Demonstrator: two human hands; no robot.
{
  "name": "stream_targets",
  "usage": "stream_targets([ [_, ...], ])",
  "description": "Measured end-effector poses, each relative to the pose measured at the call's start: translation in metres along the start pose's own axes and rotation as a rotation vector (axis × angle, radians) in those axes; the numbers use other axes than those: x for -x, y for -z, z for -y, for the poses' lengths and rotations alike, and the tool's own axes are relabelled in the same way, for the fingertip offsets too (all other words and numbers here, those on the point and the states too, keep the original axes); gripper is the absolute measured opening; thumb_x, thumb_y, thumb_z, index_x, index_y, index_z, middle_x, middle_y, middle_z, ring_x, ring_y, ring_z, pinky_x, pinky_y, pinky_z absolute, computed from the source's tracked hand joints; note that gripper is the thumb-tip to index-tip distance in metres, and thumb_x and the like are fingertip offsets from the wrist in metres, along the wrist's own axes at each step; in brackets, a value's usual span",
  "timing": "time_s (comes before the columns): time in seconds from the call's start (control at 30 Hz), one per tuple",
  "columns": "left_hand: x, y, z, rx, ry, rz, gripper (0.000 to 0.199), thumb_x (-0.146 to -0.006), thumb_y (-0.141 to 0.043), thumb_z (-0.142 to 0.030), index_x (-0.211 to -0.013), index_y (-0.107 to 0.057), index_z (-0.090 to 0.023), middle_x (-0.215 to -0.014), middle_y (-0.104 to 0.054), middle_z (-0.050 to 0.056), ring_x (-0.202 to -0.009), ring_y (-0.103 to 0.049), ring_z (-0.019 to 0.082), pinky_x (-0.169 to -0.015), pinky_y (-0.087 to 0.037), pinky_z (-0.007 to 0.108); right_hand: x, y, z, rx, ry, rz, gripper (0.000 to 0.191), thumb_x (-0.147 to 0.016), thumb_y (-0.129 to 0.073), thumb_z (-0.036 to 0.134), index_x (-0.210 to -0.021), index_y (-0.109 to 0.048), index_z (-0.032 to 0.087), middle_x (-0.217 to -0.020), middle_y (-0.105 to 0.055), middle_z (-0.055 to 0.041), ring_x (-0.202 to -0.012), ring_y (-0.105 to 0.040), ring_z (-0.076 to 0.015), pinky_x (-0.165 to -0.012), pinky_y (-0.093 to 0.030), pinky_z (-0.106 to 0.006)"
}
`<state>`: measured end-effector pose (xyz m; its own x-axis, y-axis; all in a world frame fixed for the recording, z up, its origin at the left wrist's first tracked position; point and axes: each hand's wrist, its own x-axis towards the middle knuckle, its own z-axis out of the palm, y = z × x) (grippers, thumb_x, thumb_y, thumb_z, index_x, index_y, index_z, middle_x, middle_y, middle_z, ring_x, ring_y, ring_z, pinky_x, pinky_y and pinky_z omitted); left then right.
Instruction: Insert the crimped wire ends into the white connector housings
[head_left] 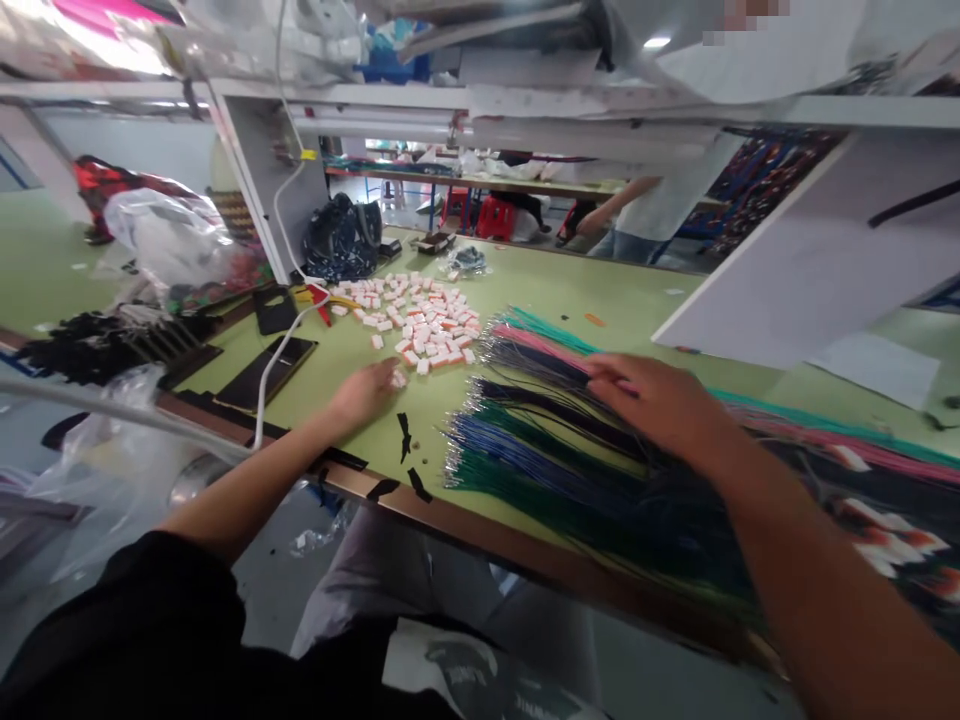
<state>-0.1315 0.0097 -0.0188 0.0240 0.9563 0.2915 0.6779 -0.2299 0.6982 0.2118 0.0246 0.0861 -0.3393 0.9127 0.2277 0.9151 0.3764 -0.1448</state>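
My left hand (pixel 366 395) is closed at the near edge of a pile of small white-and-orange plastic connectors (pixel 431 325), with one white connector (pixel 398 379) at its fingertips. Over the bundles of wires, my right hand (pixel 660 402) is closed in a pinch, and a bit of pink wire (pixel 627 386) shows at its fingers. Beneath it lie pink wires (pixel 529 348), teal wires (pixel 544 327), black wires (pixel 540 398), blue wires (pixel 510 447) and green wires (pixel 499 480). Their metal-tipped ends point left toward the connectors.
A dark phone (pixel 268 373) and a white cable (pixel 264 390) lie left of the pile, near red-and-yellow pliers (pixel 321 300). Black tape strips (pixel 405 437) stick near the table edge. More connectors (pixel 892 535) lie far right. Behind the shelf stands another person (pixel 637 215).
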Motion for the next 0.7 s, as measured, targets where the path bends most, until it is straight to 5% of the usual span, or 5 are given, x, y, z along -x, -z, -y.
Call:
stream_targets([
  [0.13, 0.014, -0.002, -0.032, 0.568, 0.219, 0.058, 0.021, -0.079, -0.06, -0.031, -0.089, -0.069, -0.014, -0.073, -0.067, 0.004, -0.059, -0.059, 0.012, -0.056, -0.048, 0.023, 0.062, -0.039, 0.045, -0.096, 0.384, 0.034, 0.021, -0.086, -0.048, 0.027, -0.083, -0.068, 0.023, -0.079, -0.071, -0.0028, -0.073, -0.064, -0.0184, -0.065, -0.045, -0.03],
  [0.2, 0.022, -0.008, -0.047, 0.906, 0.332, 0.151, 0.023, -0.08, -0.061, -0.034, -0.087, -0.068, -0.013, -0.069, -0.065, 0.004, -0.047, -0.055, 0.008, -0.044, -0.043, 0.02, 0.08, -0.062, 0.066, -0.03, 0.429, 0.074, 0.015, -0.083, -0.053, 0.023, -0.084, -0.068, 0.021, -0.082, -0.071, -0.0046, -0.078, -0.063, -0.0194, -0.068, -0.045, -0.031],
  [0.3, 0.036, -0.019, -0.063, 1.15, 0.412, 0.223, 0.02, -0.081, -0.059, -0.03, -0.088, -0.067, -0.013, -0.069, -0.065, 0.003, -0.038, -0.047, 0.004, -0.032, -0.034, 0.017, 0.09, -0.087, 0.087, 0.136, 0.346, 0.065, 0.013, -0.08, -0.054, 0.013, -0.08, -0.066, 0.017, -0.082, -0.068, -0.0079, -0.08, -0.061, -0.0209, -0.068, -0.043, -0.031],
  [0.4, 0.046, -0.026, -0.071, 1.271, 0.418, 0.259, 0.019, -0.08, -0.06, -0.027, -0.09, -0.067, -0.011, -0.073, -0.067, 0.005, -0.041, -0.052, 0.005, -0.036, -0.04, 0.016, 0.09, -0.095, 0.094, 0.164, 0.297, 0.057, 0.018, -0.082, -0.05, 0.011, -0.073, -0.064, 0.017, -0.078, -0.065, -0.0078, -0.077, -0.059, -0.0197, -0.067, -0.04, -0.03],
  [0.7, 0.065, -0.023, -0.072, 1.379, 0.434, 0.137, 0.017, -0.072, -0.068, -0.014, -0.088, -0.066, -0.011, -0.058, -0.06, -0.002, -0.045, -0.056, 0.006, -0.04, -0.045, 0.014, 0.089, -0.083, 0.083, -0.406, 0.068, -0.136, 0.011, -0.075, -0.05, 0.018, -0.07, -0.059, 0.022, -0.07, -0.066, -0.0005, -0.065, -0.06, -0.0151, -0.061, -0.043, -0.026],
])
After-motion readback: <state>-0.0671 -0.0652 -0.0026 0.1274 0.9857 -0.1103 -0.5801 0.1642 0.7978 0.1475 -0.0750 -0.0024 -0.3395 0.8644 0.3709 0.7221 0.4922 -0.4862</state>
